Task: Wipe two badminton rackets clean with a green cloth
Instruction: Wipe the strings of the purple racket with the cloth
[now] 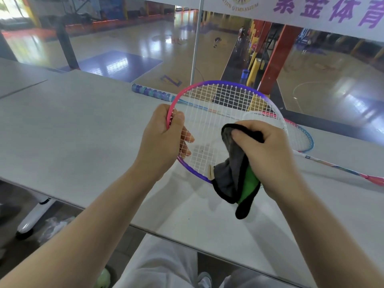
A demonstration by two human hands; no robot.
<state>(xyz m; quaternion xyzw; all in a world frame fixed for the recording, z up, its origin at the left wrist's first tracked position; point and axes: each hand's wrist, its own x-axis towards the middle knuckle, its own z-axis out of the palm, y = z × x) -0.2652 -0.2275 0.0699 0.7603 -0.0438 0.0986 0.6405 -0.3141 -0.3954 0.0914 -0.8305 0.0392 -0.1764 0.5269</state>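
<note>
Left hand (164,140): closed around the pink left side of the frame of the held racket (218,129); thumb on the near face, fingertips showing through the strings on the far side.
Held racket: raised above the desk (83,125), head upright-tilted toward the camera; frame runs pink at left, purple at top and bottom, white at right. Its shaft and handle are hidden behind the cloth and right forearm.
Strings: white, evenly meshed; no dirt or damage can be made out at this resolution.
Cloth (236,173): grey on one face, green on the other, black edging; bunched, pressed against the lower right of the string bed and hanging down past the bottom of the frame.
Right hand (268,150): clenched on the upper fold of the cloth, knuckles toward the camera, held against the racket head.
Second racket (305,140): lying flat on the desk behind and to the right of the held one; blue-rimmed head, pink and white shaft running to the right edge. Not touched by either hand.
Blue-wrapped grip (151,92): lying on the far edge of the desk, left of the held racket head; which racket it belongs to cannot be told.
Progress: judged mid-task. Wiping of the first racket is in hand, with cloth contact at the lower right of the head.
Remaining: judged to include the rest of this racket, then the whole second racket. Whether the second racket has been wiped cannot be told.
</note>
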